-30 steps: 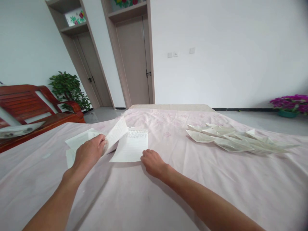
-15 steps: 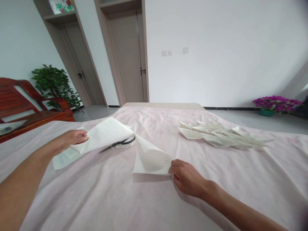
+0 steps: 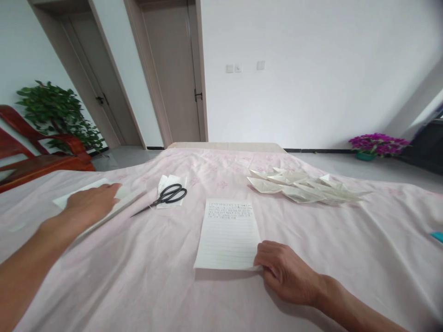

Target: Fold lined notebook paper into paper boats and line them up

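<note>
A lined sheet of paper [image 3: 226, 244] with handwriting across its top part lies in the middle of the cloth. My right hand [image 3: 290, 274] pinches this sheet's near right corner, which is slightly raised. On the left, my left hand [image 3: 92, 203] is closed over several paper sheets [image 3: 126, 198], its fingertips partly hidden. Black-handled scissors [image 3: 169, 193] rest open-looped between the two, on top of a small folded piece of white paper [image 3: 178, 203]. Folded paper boats [image 3: 304, 186] sit bunched together on the right.
A pale pink flowered cloth [image 3: 166, 286] with wrinkles covers the work surface. Beyond it stand a wooden chair [image 3: 74, 154], a green plant [image 3: 55, 110] and a pot of purple flowers [image 3: 377, 144]. A small blue thing [image 3: 438, 236] shows at the right edge.
The lined sheet has come apart from the papers at left and now lies flatter, nearer me. My left hand has lowered its sheets leftward, leaving the scissors uncovered. The view has shifted slightly.
</note>
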### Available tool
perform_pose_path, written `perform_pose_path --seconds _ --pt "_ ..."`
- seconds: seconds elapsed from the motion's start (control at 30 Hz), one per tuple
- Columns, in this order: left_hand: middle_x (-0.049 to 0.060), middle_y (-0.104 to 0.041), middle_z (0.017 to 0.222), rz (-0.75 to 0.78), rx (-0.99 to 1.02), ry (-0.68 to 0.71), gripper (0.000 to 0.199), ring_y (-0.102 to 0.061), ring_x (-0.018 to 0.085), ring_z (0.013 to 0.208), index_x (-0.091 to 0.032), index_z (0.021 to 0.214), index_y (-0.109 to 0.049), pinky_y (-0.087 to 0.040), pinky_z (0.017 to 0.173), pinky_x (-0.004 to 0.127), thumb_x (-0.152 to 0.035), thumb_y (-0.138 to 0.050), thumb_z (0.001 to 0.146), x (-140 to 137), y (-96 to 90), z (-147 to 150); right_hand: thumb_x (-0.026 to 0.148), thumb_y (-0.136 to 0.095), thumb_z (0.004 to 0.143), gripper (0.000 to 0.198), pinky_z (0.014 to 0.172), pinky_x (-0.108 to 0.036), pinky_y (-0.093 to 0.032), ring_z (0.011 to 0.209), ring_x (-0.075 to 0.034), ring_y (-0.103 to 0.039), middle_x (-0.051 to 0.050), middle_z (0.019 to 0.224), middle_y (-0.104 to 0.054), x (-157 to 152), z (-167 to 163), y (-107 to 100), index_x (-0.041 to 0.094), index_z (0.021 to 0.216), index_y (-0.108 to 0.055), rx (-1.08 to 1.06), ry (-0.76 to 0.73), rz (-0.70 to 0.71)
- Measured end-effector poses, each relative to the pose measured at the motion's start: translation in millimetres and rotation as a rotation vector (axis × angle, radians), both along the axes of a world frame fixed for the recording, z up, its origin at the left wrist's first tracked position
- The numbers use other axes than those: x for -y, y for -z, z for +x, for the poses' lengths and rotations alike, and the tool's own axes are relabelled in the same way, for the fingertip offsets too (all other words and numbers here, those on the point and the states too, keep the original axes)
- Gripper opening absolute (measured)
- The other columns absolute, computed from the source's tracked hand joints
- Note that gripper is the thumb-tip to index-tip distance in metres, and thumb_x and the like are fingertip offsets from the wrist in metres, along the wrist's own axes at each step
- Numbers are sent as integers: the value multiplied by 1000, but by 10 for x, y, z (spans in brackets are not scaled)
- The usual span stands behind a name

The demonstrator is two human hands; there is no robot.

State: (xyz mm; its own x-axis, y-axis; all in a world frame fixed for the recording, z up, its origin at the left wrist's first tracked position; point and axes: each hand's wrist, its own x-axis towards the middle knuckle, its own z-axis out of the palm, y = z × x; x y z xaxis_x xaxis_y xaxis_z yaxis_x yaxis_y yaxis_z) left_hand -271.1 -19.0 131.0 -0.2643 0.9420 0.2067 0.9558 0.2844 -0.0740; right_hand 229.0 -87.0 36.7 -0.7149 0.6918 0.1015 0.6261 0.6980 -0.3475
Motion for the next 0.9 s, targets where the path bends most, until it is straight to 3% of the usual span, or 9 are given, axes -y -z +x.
perform_pose_path --seconds 0.07,0.13,0.23,0.33,0.5,0.63,0.73,0.8,0.9 --pt "13 -59 134 -8 -74 210 39 -55 29 121 -15 126 -55 -39 103 43 -24 -44 89 63 131 512 3 -45 63 21 70 -28 -37 75 -17 -53 -2 75 -60 45 -11 -4 20 71 -55 8 -16 -1" --pt "8 -54 142 -19 43 465 41 -50 23 130 -20 132 -52 -34 111 36 -29 -38 95 104 300 1034 4 -46 63 22 70 -29 -37 76 -18 -54 -3 77 -61 74 -25 -20 20 74 -58 11 -29 -3" --pt "2 -44 151 -177 233 886 47 -38 18 140 -26 143 -43 -27 117 32 -39 -37 98 93 621 1671 5 -47 64 22 71 -30 -38 76 -18 -55 -3 77 -63 125 -42 -74 20 74 -59 11 -56 -27" --pt "4 -31 158 -276 262 1071 55 -24 21 147 -27 148 -35 -22 119 37 -44 -44 96 8 958 2046 6 -48 64 20 76 -30 -40 76 -18 -56 -3 78 -64 212 -44 -169 20 73 -59 1 -101 -105" --pt "11 -17 162 -251 228 995 59 -15 29 149 -25 151 -30 -15 119 49 -48 -40 97 -140 1296 2258 11 -48 78 20 84 -30 -42 86 -18 -59 -2 89 -67 266 -48 -319 21 86 -63 -178 -116 -265" --pt "9 -26 160 -223 398 971 57 -20 30 148 -26 145 -42 -15 120 49 -49 -46 93 -211 1370 2243 26 -39 94 22 65 -25 -41 71 -14 -55 -1 79 -62 -33 -82 -235 20 82 -56 -304 232 -392" --pt "10 -44 151 -192 728 914 56 -33 30 143 -23 136 -54 -21 119 46 -52 -53 88 -236 1353 2182 27 -37 94 24 60 -24 -35 68 -15 -54 -1 73 -61 -393 -97 -79 19 80 -54 -310 522 -287" --pt "11 -57 139 -166 847 880 59 -45 28 134 -17 135 -55 -33 113 42 -56 -36 94 -224 1282 2140 25 -37 95 23 64 -25 -34 73 -16 -58 -2 79 -65 -591 -100 15 19 86 -58 -229 574 -155" --pt "10 -74 105 -256 1199 759 70 -60 28 116 -14 113 -69 -39 107 40 -59 -18 97 -186 1118 2108 24 -38 96 24 66 -26 -32 80 -18 -62 -5 89 -70 -744 -118 111 19 96 -61 -63 637 -59"
